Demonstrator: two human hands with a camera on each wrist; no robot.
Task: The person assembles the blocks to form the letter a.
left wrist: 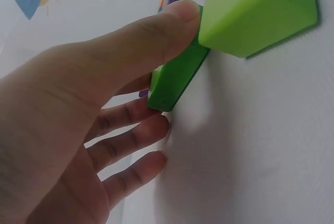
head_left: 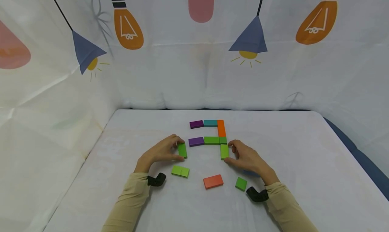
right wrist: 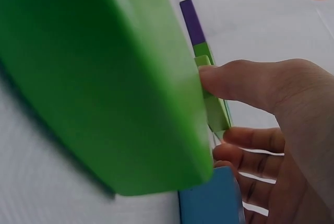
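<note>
My left hand [head_left: 164, 150] pinches a green block [head_left: 182, 151] between thumb and fingers, left of the arranged blocks. In the left wrist view the thumb lies on one end of that green block [left wrist: 180, 75]. On the right, my right hand [head_left: 247, 157] pinches a light green block [head_left: 224, 152] by its ends. This block touches the small green block [head_left: 223, 140] above it. An orange block [head_left: 221, 128] continues upward from there. Leftward run a green block [head_left: 211, 140] and a purple block [head_left: 196, 142]; along the top lie a teal block [head_left: 210, 123] and a dark purple block [head_left: 196, 124].
Nearer on the white table [head_left: 146, 124] lie a light green block [head_left: 180, 171], an orange-red block [head_left: 213, 181] and a green square block [head_left: 241, 184]. A blue block [head_left: 251, 173] is partly hidden under the right hand. Behind the table hangs a printed curtain [head_left: 170, 73].
</note>
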